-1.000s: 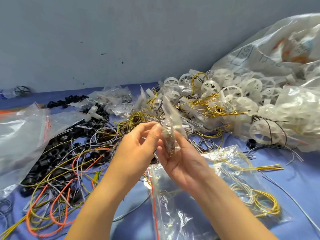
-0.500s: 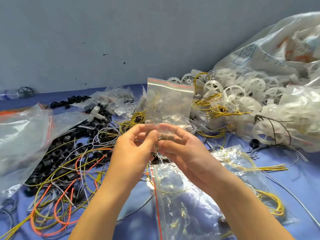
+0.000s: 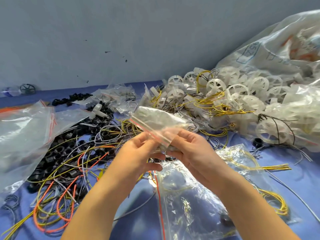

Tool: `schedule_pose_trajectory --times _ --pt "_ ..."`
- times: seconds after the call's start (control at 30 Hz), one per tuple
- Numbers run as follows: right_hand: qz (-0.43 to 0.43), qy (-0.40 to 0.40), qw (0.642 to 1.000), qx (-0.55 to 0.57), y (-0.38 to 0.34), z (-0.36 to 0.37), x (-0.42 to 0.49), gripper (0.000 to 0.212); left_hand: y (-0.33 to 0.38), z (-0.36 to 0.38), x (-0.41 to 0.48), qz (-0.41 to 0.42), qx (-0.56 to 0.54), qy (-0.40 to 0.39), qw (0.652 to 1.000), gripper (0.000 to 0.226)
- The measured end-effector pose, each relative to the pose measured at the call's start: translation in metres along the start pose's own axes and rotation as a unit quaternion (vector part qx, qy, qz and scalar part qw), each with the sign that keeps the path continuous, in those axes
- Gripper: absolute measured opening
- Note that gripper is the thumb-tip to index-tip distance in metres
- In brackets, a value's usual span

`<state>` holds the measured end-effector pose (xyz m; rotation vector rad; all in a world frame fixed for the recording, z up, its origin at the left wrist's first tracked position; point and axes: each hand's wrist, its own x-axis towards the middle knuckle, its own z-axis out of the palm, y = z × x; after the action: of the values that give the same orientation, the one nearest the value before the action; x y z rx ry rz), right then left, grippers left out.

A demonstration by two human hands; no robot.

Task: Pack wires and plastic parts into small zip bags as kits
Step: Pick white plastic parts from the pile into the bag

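Centrally, above the cluttered counter (image 3: 308, 184), both hands hold a small zip bag (image 3: 156, 121) up in the air. The left hand (image 3: 138, 153) pinches the bag near its red zip strip, thumb and fingertips closed on the plastic. The right hand (image 3: 195, 153) has its fingers curled round the bag's lower end from the other side. The bag is tilted, its red strip running slantwise from upper left down toward the right hand, and its far end points away toward the wall (image 3: 121, 40). It is blurred, so its contents cannot be told beyond a whitish look.

Just under the wrists a large zip bag (image 3: 190, 210) with a red strip lies flat on the blue counter, with thin yellow wire inside. Beside it to the right lies another clear bag (image 3: 242, 160) holding coiled yellow wires (image 3: 277, 203), some of their ends sticking out at its far side. To the left a tangle of orange wires (image 3: 59, 203), mixed with yellow and grey ones, lies over a heap of black plastic rings (image 3: 57, 153). A big clear bag (image 3: 20, 132) covers the left edge of that heap, and a white T-shaped part (image 3: 97, 110) rests at its back. Behind the hands sits a pile of little clear bags (image 3: 119, 96). At the right rear, white plastic wheels (image 3: 242, 92) are heaped with yellow and black wires among them, against a big printed plastic sack (image 3: 277, 49).
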<state>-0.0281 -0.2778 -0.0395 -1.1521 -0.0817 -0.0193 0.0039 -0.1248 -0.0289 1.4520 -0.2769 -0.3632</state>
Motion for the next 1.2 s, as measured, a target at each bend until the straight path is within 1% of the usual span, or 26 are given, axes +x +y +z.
schedule_pose_trajectory --times 0.1,0.2,0.27,0.43,0.5,0.57,0.67,0.73,0.83,0.9,0.93,1.0,1.03,1.07,1.2 --pt "0.009 -0.032 0.999 -0.015 -0.002 -0.002 -0.002 0.022 -0.003 0.0 -0.001 0.028 -0.024 0.009 0.999 0.026" --pt "0.008 -0.009 0.999 -0.04 0.0 -0.004 0.0 0.013 -0.006 -0.002 0.001 0.054 -0.01 0.017 0.998 0.027" --pt "0.016 0.005 0.998 -0.056 0.0 -0.004 0.001 0.015 -0.008 -0.002 0.002 0.066 0.006 0.014 0.998 0.023" --pt "0.028 -0.016 0.999 -0.04 0.003 -0.005 -0.001 0.026 -0.008 -0.003 0.001 0.075 0.036 -0.012 0.997 0.023" --pt "0.03 -0.02 0.998 -0.042 0.005 -0.005 -0.001 0.024 -0.009 -0.005 0.0 0.081 0.042 0.007 0.996 0.02" --pt "0.019 -0.022 0.996 -0.079 0.006 -0.003 -0.001 0.016 -0.008 -0.006 -0.001 0.079 0.033 0.013 0.996 0.021" --pt "-0.016 -0.049 0.99 -0.133 0.009 -0.002 -0.002 0.019 -0.007 -0.007 -0.003 0.065 0.015 -0.011 0.998 0.022" --pt "-0.022 -0.045 0.99 -0.128 0.008 -0.003 -0.003 0.022 -0.007 -0.01 -0.002 0.054 -0.007 -0.027 0.998 0.022" --pt "-0.025 -0.013 0.99 -0.14 0.007 -0.006 -0.003 0.023 -0.009 -0.014 -0.002 0.075 0.016 -0.123 0.989 0.027" --pt "-0.028 0.006 0.987 -0.156 0.007 -0.007 -0.004 0.025 -0.01 -0.016 -0.002 0.09 0.032 -0.164 0.982 0.028" --pt "-0.029 0.013 0.986 -0.162 0.006 -0.006 -0.005 0.025 -0.01 -0.014 -0.002 0.092 0.036 -0.155 0.983 0.026" --pt "-0.032 0.013 0.985 -0.168 0.005 -0.007 -0.005 0.022 -0.01 -0.012 0.0 0.09 0.051 -0.08 0.991 0.024" --pt "-0.033 0.008 0.985 -0.169 0.005 -0.007 -0.004 0.025 -0.012 -0.012 0.002 0.091 0.064 -0.041 0.993 0.028" --pt "-0.031 0.005 0.986 -0.166 0.004 -0.006 -0.004 0.027 -0.013 -0.012 0.002 0.091 0.071 -0.017 0.993 0.029" --pt "-0.04 -0.003 0.982 -0.183 0.008 -0.006 -0.004 0.016 -0.012 -0.01 0.002 0.08 0.031 0.026 0.996 0.019"
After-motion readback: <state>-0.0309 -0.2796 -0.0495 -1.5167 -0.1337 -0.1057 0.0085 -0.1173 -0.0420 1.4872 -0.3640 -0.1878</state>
